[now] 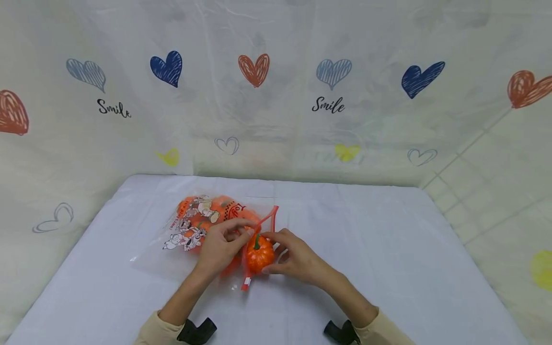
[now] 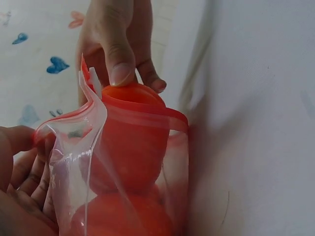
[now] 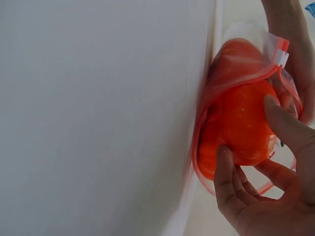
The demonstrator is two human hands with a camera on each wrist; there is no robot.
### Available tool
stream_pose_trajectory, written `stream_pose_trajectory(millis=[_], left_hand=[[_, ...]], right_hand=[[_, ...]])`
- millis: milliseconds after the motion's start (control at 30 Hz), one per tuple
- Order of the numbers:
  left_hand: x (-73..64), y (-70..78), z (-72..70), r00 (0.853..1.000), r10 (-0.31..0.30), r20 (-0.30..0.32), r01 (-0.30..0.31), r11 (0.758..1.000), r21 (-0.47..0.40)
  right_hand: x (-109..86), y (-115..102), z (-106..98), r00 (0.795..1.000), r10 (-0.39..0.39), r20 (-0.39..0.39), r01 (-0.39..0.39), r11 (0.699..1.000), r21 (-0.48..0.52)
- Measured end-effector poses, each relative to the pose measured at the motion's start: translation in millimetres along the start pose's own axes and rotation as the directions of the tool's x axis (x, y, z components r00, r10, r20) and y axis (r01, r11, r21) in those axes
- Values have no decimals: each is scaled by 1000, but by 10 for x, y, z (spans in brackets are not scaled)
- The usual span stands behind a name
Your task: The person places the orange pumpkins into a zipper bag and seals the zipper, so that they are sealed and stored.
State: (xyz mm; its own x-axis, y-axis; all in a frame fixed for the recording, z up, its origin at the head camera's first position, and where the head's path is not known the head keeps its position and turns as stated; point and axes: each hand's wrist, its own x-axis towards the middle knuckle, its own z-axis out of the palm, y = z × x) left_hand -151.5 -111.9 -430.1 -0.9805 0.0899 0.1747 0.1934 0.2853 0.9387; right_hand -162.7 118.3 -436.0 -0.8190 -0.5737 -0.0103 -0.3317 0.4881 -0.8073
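A clear zip bag (image 1: pixel 161 261) with a red zip edge and cartoon print lies on the table, filled with orange pumpkins. My left hand (image 1: pixel 220 244) pinches the upper zip edge between thumb and fingers, and the bag's mouth gapes. Right at that mouth, my right hand (image 1: pixel 297 256) grips a small orange pumpkin (image 1: pixel 260 256) with a green stem. In the right wrist view, thumb and fingers span this pumpkin (image 3: pixel 248 123), partly inside the red rim. A white slider (image 3: pixel 281 58) sits at one end of the zip. More pumpkins show blurred through the plastic.
A white cloth covers the table (image 1: pixel 388 249). Behind it hangs a pale curtain (image 1: pixel 284 129) printed with hearts and "Smile". Dark wrist mounts (image 1: pixel 198 331) sit below both forearms, near the beige sleeves.
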Motion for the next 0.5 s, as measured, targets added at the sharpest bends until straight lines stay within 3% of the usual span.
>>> stream_pose_trajectory(millis=[267, 500], left_hand=[[-22, 6, 4, 1000, -9, 17, 10, 999, -37], [-17, 7, -7, 1000, 13, 2, -13, 999, -44]], right_hand=[[58, -105, 90, 1000, -25, 12, 25, 999, -20], [58, -126, 108, 1000, 4, 4, -4, 1000, -19]])
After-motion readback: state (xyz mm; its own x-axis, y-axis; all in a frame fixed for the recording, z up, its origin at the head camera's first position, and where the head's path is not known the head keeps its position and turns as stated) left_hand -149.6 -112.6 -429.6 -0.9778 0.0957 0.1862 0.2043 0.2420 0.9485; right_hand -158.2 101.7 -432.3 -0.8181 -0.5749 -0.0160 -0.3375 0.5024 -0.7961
